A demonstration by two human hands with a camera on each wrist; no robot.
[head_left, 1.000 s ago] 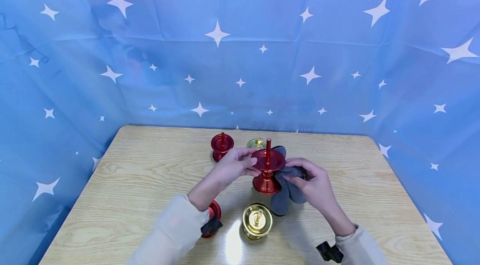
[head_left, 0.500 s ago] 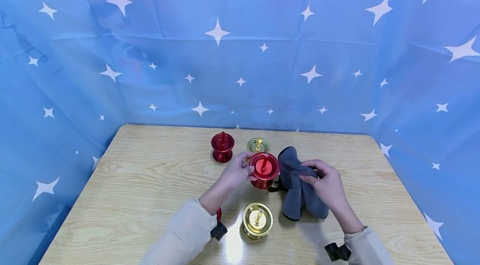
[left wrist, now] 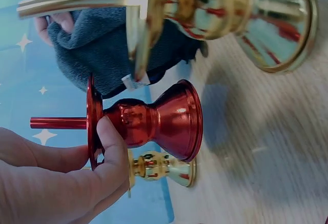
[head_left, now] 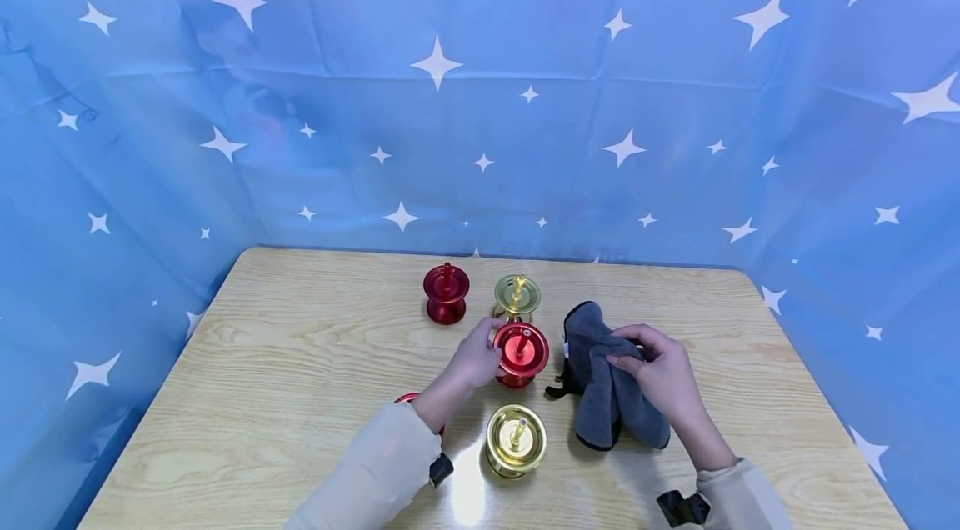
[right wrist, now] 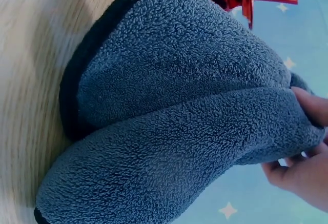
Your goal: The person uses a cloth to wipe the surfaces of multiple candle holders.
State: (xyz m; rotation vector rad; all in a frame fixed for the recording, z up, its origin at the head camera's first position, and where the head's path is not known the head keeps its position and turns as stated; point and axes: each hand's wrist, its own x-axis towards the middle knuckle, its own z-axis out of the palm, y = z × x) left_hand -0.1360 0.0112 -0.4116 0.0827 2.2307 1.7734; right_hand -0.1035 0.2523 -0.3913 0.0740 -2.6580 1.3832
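In the head view my left hand point(head_left: 474, 357) grips a shiny red metal candle holder point(head_left: 512, 362) by its upper dish. The left wrist view shows the thumb against the body of this candle holder point(left wrist: 177, 121), just below the dish, with the other fingers at the rim. Its flared base is close to the tabletop, and a thin tube stands up from its dish. My right hand point(head_left: 663, 372) pinches a dark grey towel point(head_left: 600, 384) at its gathered top, and the folds hang down. The right wrist view has the plush towel point(right wrist: 179, 80) filling most of it.
A gold candle holder point(head_left: 516, 440) stands in front of the held one, and a second gold one point(head_left: 517, 293) right behind it. Another red one point(head_left: 446, 288) is at the back left. My left sleeve point(head_left: 375, 463) partly covers a further red one point(head_left: 408, 398).
My left hand has tilted the red candle holder more upright and lowered it toward the table. My right hand has drawn the towel away from it, to the right.
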